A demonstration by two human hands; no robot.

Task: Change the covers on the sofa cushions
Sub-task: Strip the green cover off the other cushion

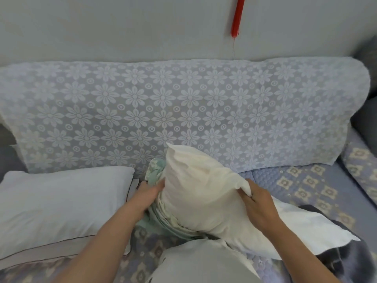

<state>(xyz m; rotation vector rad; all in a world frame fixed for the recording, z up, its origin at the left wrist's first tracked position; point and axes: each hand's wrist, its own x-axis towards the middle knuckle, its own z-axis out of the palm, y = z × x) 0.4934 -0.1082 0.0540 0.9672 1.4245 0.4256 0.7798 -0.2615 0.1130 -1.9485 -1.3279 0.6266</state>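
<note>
A cream cushion insert (195, 193) stands tilted on the sofa seat, most of it bare. A pale green patterned cover (163, 219) is bunched around its lower left end. My left hand (150, 196) grips the bunched cover at the cushion's left side. My right hand (258, 205) pinches the insert's right corner. A white cushion (310, 227) lies flat under my right hand, on the seat.
A grey-white pillow (59, 205) with dark piping lies on the left of the blue quilted seat (302, 180). Floral lace covers the backrest (183, 111). A grey garment (204, 262) sits at the bottom centre. Dark cushions (367, 123) stand at the right; a red tassel (237, 17) hangs on the wall.
</note>
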